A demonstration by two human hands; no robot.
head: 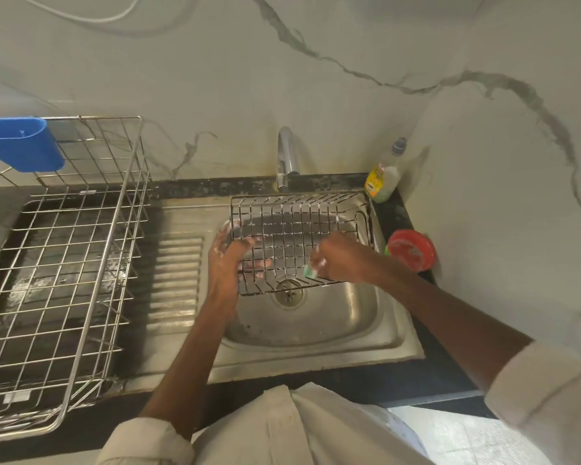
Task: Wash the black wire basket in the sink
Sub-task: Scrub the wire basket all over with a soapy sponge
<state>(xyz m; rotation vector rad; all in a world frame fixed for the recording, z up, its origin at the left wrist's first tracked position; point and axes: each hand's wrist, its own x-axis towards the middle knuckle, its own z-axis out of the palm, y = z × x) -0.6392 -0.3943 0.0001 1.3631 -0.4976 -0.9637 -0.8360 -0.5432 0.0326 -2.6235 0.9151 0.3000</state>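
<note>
The black wire basket (296, 229) is tilted over the steel sink (359, 317), its far edge near the tap and its near edge above the drain. My left hand (230, 260), soapy, grips the basket's left near corner with fingers curled through the wires. My right hand (336, 260) holds a green scrub pad (309, 272) against the basket's near edge. White suds cling to the wires and to both hands.
A chrome tap (287, 159) stands behind the sink. A dish soap bottle (384, 177) and a red-lidded round tub (413, 250) sit at the right. A large steel dish rack (64, 263) with a blue holder (21, 144) fills the left counter. The ribbed drainboard (178, 280) lies between.
</note>
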